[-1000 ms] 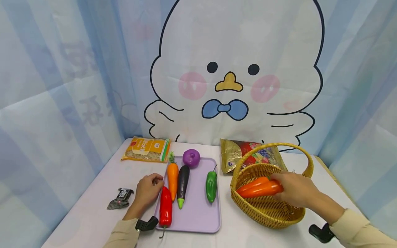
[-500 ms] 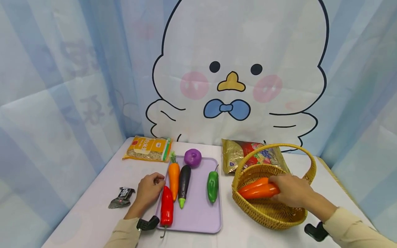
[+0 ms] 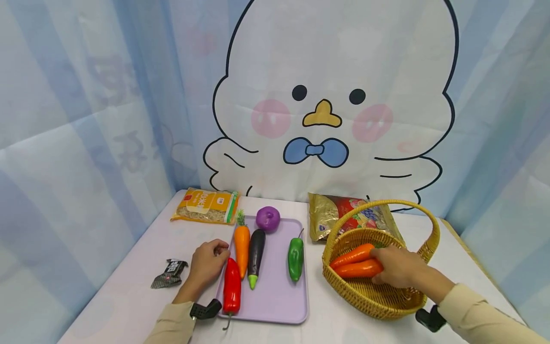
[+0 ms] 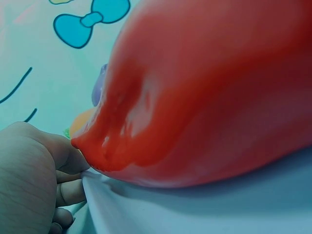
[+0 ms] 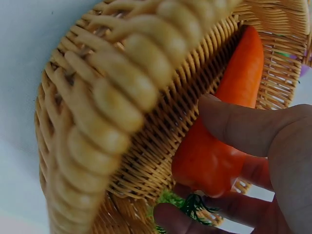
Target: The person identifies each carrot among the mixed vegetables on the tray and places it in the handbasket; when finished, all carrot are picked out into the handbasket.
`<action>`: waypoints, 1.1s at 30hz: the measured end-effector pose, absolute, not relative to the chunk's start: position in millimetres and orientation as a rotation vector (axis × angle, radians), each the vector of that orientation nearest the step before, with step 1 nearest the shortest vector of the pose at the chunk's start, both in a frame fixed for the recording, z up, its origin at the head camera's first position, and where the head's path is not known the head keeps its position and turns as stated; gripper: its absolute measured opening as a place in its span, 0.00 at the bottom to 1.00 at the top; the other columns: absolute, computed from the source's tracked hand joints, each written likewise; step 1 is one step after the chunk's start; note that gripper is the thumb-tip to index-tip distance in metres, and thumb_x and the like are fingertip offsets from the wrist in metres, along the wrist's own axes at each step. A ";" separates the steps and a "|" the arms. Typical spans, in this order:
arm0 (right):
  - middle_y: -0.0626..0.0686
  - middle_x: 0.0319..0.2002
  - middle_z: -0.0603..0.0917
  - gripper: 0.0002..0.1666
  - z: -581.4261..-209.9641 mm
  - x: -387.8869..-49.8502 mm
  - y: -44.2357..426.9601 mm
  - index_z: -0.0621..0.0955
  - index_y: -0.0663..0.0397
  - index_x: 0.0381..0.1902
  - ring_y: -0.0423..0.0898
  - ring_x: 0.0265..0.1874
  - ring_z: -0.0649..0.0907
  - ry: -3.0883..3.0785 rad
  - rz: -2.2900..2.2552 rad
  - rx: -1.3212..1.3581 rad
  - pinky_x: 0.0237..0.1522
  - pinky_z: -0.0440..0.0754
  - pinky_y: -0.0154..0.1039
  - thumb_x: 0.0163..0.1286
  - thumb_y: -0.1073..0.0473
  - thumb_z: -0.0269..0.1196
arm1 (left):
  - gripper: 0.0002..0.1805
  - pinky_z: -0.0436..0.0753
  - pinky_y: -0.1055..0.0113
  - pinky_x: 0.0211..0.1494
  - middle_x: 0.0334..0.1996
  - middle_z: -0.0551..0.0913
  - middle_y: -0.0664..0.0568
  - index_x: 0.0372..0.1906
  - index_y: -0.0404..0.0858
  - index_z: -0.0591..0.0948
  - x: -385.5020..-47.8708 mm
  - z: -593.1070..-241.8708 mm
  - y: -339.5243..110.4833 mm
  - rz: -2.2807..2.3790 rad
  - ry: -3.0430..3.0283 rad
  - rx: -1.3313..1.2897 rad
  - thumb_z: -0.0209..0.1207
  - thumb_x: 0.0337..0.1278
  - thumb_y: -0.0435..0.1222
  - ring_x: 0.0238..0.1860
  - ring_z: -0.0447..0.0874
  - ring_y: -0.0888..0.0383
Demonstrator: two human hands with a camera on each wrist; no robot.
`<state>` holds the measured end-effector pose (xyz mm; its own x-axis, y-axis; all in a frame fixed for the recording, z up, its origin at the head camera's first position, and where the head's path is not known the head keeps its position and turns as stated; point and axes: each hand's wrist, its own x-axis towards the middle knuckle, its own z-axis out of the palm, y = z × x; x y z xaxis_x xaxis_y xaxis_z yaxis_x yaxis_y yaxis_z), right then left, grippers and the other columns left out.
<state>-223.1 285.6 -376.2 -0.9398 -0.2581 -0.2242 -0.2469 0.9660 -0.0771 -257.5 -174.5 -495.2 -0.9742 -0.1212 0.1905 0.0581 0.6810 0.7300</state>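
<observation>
In the head view, the right hand (image 3: 397, 265) reaches into a yellow wicker basket (image 3: 374, 308). Its thumb and fingers hold an orange carrot (image 5: 209, 161) near the thick, leafy end. Beside this carrot in the basket lies another carrot (image 3: 353, 255). At the left edge of a lilac tray (image 3: 275, 303), the left hand (image 3: 208, 263) rests with loosely curled fingers, touching or very near the rim. Nearest to it is a red pepper (image 3: 232, 286), whose stem overhangs the tray's front edge; it fills much of the left wrist view. The left fingertips are partly hidden.
The tray also bears a carrot (image 3: 242, 248), an eggplant (image 3: 256, 255), a green pepper (image 3: 295, 258) and a purple onion-like vegetable (image 3: 268, 219). A yellow grain packet (image 3: 205, 205) and a gold-red bag (image 3: 331, 215) lie behind. A small black packet (image 3: 169, 274) lies left.
The right hand has lowered the carrot further into the basket and shifted slightly left. The two carrots now show more apart. The left hand has stayed by the tray.
</observation>
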 end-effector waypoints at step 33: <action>0.52 0.40 0.84 0.21 -356.3 -223.0 263.6 0.78 0.60 0.57 0.46 0.31 0.77 2.875 -0.093 -0.487 0.37 0.82 0.49 0.69 0.57 0.66 | 0.10 0.71 0.63 0.38 0.26 0.79 0.54 0.41 0.39 0.87 -257.0 -494.2 -173.7 -1.192 -2.673 0.071 0.62 0.56 0.37 0.30 0.73 0.56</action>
<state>-223.0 263.6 -356.3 -0.9200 -0.3320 -0.2083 -0.3178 0.9430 -0.0991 -257.0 -173.7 -494.2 -0.9762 -0.1298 0.1740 0.0427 0.6710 0.7402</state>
